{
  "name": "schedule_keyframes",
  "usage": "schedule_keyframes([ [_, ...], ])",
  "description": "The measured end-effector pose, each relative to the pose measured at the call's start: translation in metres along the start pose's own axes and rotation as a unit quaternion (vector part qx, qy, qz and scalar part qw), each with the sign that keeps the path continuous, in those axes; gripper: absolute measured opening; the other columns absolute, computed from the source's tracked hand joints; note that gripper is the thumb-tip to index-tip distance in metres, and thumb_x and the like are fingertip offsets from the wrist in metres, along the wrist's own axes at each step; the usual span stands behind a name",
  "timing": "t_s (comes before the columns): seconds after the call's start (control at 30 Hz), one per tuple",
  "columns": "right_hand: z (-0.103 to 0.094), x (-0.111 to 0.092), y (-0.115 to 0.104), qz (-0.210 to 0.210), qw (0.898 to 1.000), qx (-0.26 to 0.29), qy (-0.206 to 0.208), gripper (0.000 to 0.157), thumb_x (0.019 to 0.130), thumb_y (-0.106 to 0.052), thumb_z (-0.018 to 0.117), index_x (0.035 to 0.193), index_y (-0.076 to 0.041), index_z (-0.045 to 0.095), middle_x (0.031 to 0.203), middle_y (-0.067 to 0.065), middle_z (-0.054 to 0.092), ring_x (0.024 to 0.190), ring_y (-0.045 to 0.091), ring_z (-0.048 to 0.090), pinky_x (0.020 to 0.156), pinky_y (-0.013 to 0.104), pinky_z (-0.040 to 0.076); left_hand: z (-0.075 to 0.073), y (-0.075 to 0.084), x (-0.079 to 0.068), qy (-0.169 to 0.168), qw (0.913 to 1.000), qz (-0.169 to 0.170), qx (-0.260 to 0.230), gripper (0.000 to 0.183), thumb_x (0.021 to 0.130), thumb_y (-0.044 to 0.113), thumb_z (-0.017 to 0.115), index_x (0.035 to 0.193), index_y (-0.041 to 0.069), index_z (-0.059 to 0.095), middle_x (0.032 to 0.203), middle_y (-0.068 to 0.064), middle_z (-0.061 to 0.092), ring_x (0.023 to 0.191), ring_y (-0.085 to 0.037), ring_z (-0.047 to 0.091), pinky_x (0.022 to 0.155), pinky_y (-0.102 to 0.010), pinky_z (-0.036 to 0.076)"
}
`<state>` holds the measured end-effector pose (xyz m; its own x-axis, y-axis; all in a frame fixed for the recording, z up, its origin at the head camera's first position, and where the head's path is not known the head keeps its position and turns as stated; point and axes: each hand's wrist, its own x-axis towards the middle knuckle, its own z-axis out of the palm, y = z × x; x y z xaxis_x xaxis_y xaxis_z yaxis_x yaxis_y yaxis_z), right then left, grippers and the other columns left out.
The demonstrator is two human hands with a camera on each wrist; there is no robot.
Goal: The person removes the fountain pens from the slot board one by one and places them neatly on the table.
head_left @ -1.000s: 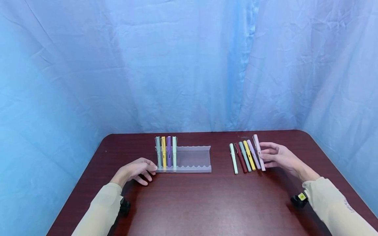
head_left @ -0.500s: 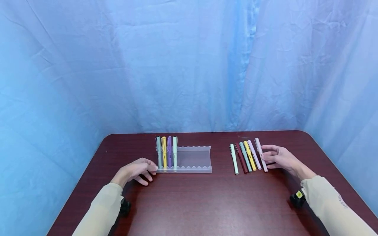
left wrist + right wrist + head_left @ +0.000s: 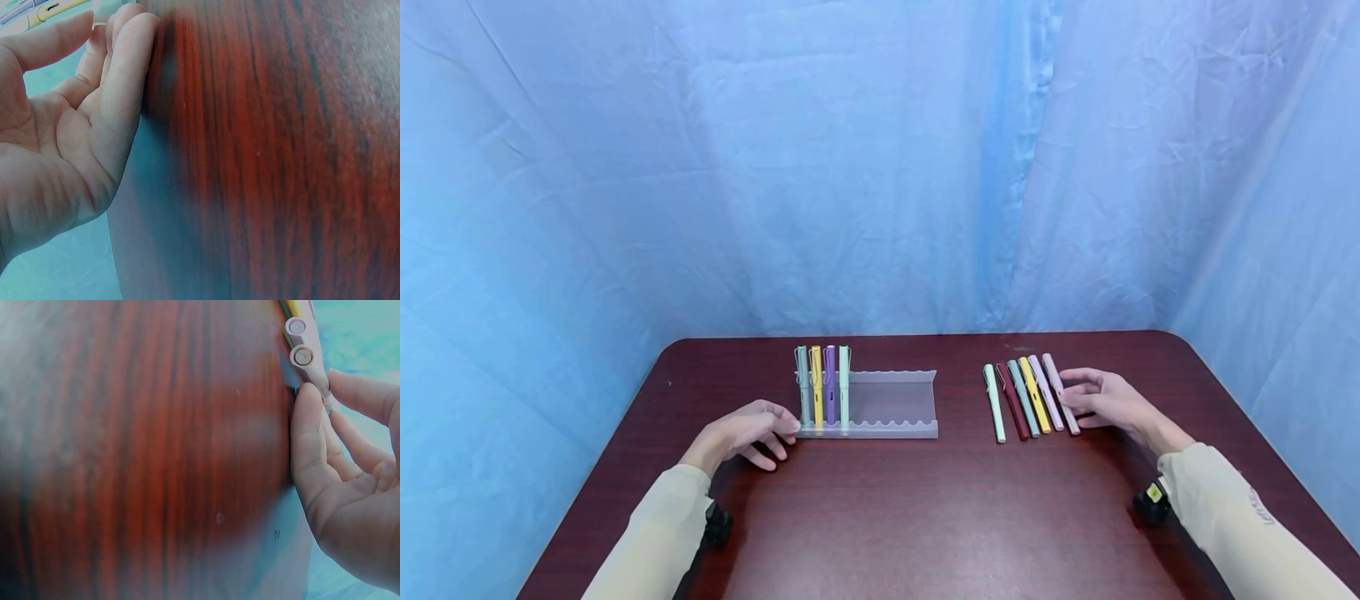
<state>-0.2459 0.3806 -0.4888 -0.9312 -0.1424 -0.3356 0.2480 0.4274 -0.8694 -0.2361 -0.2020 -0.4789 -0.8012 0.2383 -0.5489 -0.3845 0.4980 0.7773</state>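
My left hand point(image 3: 747, 432) pinches the near left corner of a clear pen rack point(image 3: 895, 430) between thumb and fingers. Four slots' worth of upright-lying pens fill its left part: a grey-green pen point(image 3: 804, 387), a yellow pen point(image 3: 817, 387), a purple pen point(image 3: 830, 387) and a mint pen point(image 3: 844, 387). On the right, my right hand point(image 3: 1112, 406) holds a pale pink pen point(image 3: 1054, 377) by its side, at the right end of a row on the table. The right wrist view shows this pink pen point(image 3: 312, 370) reaching between thumb and fingers.
Left of the pink pen lie a lilac pen point(image 3: 1047, 393), a yellow pen point(image 3: 1034, 394), a teal pen point(image 3: 1024, 398), a dark red pen point(image 3: 1012, 402) and a mint pen point(image 3: 994, 403). Blue curtains point(image 3: 865, 167) surround the dark wooden table point(image 3: 895, 517).
The pale pink pen has come down onto the table and shifted left against the lilac pen, my right hand moving with it. My left hand stays at the rack.
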Motion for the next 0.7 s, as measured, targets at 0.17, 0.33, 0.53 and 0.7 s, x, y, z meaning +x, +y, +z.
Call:
schedule_keyframes([
  [0.17, 0.0020, 0.0019, 0.0005, 0.002, 1.000, -0.013, 0.003, 0.063, 0.099, -0.020, 0.067, 0.149, 0.007, 0.038, 0.120, 0.020, 0.066, 0.093, 0.020, 0.068, 0.075, 0.039, 0.061, 0.0002, -0.0015, 0.0009, 0.003, 1.0000, -0.001, -0.001, 0.020, 0.096, 0.022, 0.066, 0.106, 0.005, 0.069, 0.098, -0.013, 0.065, 0.074, -0.026, 0.065, 0.060, -0.040, 0.061],
  [0.33, 0.0034, 0.0022, 0.0004, 0.001, 1.000, -0.021, 0.006, 0.062, 0.099, -0.019, 0.068, 0.147, 0.008, 0.040, 0.120, 0.021, 0.066, 0.091, 0.021, 0.068, 0.073, 0.039, 0.061, 0.0003, -0.0017, 0.0009, 0.004, 1.0000, 0.001, -0.001, 0.020, 0.096, 0.023, 0.066, 0.106, 0.005, 0.069, 0.098, -0.013, 0.065, 0.074, -0.026, 0.065, 0.061, -0.040, 0.061],
  [0.53, 0.0019, -0.0003, 0.0005, 0.011, 1.000, -0.007, 0.018, 0.064, 0.099, -0.023, 0.069, 0.147, 0.008, 0.040, 0.113, 0.013, 0.069, 0.086, 0.020, 0.068, 0.073, 0.037, 0.062, 0.0004, -0.0008, 0.0017, -0.002, 1.0000, 0.005, -0.002, 0.020, 0.097, 0.022, 0.066, 0.106, 0.005, 0.069, 0.099, -0.014, 0.065, 0.074, -0.026, 0.065, 0.061, -0.041, 0.061],
  [0.7, 0.0017, -0.0003, 0.0012, 0.014, 1.000, 0.009, 0.019, 0.065, 0.099, -0.025, 0.068, 0.148, 0.008, 0.040, 0.115, 0.010, 0.068, 0.086, 0.021, 0.069, 0.075, 0.038, 0.061, -0.0001, -0.0020, 0.0021, -0.002, 1.0000, 0.004, -0.003, 0.020, 0.097, 0.022, 0.066, 0.106, 0.004, 0.068, 0.099, -0.014, 0.065, 0.074, -0.026, 0.065, 0.061, -0.041, 0.061],
])
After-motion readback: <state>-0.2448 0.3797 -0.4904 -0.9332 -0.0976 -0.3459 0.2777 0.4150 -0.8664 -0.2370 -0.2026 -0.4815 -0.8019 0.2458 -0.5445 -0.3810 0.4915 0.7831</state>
